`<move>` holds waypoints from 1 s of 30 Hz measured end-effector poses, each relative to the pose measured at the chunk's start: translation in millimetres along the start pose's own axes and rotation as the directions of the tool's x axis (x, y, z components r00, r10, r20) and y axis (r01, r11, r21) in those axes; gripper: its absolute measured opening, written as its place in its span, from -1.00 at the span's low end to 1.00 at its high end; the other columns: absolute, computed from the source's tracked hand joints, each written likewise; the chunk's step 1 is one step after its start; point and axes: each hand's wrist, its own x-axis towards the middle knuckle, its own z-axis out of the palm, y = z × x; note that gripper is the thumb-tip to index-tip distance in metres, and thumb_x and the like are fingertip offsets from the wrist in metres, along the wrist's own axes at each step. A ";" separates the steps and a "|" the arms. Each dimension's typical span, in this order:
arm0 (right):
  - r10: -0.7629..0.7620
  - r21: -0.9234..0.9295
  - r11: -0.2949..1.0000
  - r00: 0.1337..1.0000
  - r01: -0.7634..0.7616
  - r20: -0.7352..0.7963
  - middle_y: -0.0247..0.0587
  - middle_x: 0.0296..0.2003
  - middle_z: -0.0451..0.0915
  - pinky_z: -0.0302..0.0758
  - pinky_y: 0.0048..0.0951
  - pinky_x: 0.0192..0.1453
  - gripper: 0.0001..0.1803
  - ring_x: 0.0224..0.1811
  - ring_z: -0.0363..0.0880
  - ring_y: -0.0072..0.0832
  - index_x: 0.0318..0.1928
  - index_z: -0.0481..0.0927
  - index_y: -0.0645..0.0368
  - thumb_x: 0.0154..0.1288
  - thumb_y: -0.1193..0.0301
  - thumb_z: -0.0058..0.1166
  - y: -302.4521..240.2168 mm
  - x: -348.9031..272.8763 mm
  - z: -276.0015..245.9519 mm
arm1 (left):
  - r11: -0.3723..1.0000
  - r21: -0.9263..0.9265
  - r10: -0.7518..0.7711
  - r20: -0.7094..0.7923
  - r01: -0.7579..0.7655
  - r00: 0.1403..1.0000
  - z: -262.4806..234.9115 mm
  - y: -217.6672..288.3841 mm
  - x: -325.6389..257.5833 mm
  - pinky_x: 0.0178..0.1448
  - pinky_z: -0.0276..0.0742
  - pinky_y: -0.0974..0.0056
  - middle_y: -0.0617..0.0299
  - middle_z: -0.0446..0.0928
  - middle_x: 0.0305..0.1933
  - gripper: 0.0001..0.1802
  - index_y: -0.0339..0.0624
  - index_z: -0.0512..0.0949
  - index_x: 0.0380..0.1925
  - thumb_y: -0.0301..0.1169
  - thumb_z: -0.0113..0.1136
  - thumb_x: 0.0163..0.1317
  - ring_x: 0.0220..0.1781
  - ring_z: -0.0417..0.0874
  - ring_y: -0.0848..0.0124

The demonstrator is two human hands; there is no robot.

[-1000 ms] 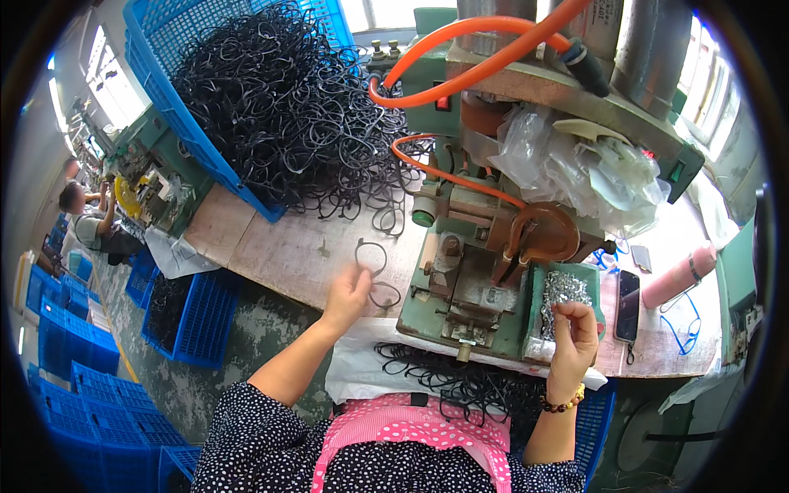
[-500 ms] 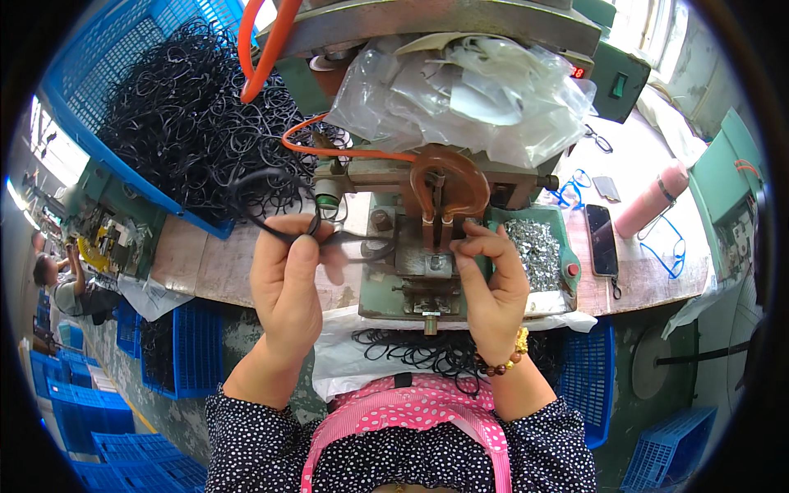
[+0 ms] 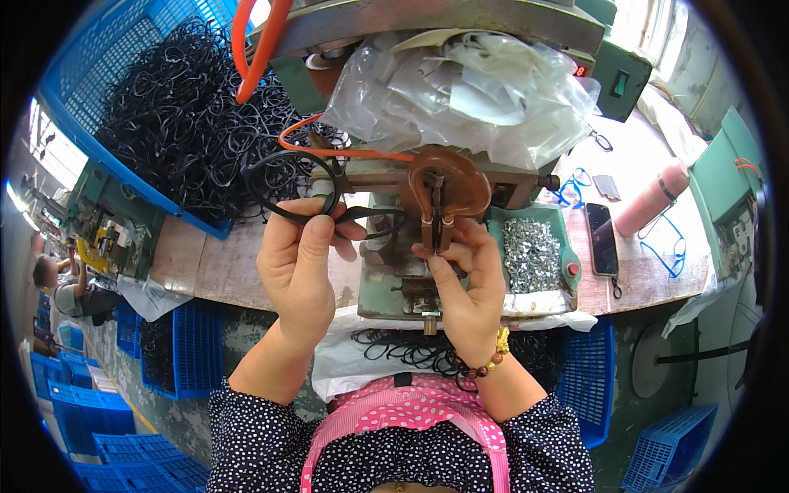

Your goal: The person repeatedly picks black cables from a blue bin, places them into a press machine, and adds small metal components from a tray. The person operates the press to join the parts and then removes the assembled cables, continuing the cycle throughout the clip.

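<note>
My left hand (image 3: 297, 259) pinches a black eyeglass frame (image 3: 333, 193) between thumb and fingers, one rim raised to the left and the other reaching toward the machine. Under the looped copper coil (image 3: 450, 193) of the bench machine, my right hand (image 3: 467, 267) is closed with thumb and fingertips together, right by the two coil ends. Whatever those fingertips hold is too small and covered to make out. Beside the right hand lies a green tray (image 3: 570, 246) of small shiny metal pieces (image 3: 530, 251).
A blue crate (image 3: 123, 182) heaped with black frames (image 3: 189, 123) stands at the back left. Clear plastic bags (image 3: 468, 90) cover the machine's upper part. On the right are a phone (image 3: 602, 238), a pink bottle (image 3: 653, 197) and blue eyeglass frames (image 3: 675, 251). More black frames (image 3: 403, 349) lie below the bench edge.
My right hand has moved left, in under the coil ends, its fingertips drawing together. My left hand has shifted slightly right with the eyeglass frame, which has turned a little.
</note>
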 end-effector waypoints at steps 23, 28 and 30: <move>-0.157 -0.347 0.937 0.944 0.049 -0.290 -0.14 -0.03 0.68 0.42 -0.39 0.30 -0.68 0.07 0.62 -0.46 0.16 0.52 0.30 0.43 0.68 -0.02 -14.7 -4.2 -86.4 | 0.888 0.421 -0.013 0.426 -0.185 0.905 27.3 -9.1 -17.6 -0.27 0.56 0.27 0.05 0.64 -0.32 -0.79 -0.33 0.59 -0.12 -0.62 0.27 0.23 -0.39 0.68 0.23; -0.238 -0.423 0.906 0.847 0.017 -0.476 -0.22 -0.05 0.67 0.32 -0.29 0.41 -0.73 0.07 0.60 -0.50 0.14 0.54 0.26 0.50 0.61 -0.01 -1.0 -19.9 -115.9 | 0.925 0.347 0.006 0.391 -0.153 0.920 26.1 -12.4 -22.9 -0.29 0.55 0.22 0.02 0.64 -0.30 -0.76 -0.31 0.62 -0.13 -0.64 0.30 0.17 -0.38 0.66 0.12; -0.358 -0.504 0.860 0.797 0.078 -0.487 -0.22 -0.06 0.66 0.42 -0.37 0.25 -0.74 0.04 0.59 -0.49 0.13 0.56 0.24 0.49 0.57 0.04 9.4 -23.7 -123.9 | 0.892 0.368 0.095 0.414 -0.262 0.905 26.8 -16.0 -21.1 -0.29 0.55 0.19 0.01 0.64 -0.30 -0.76 -0.32 0.62 -0.14 -0.63 0.32 0.16 -0.37 0.66 0.08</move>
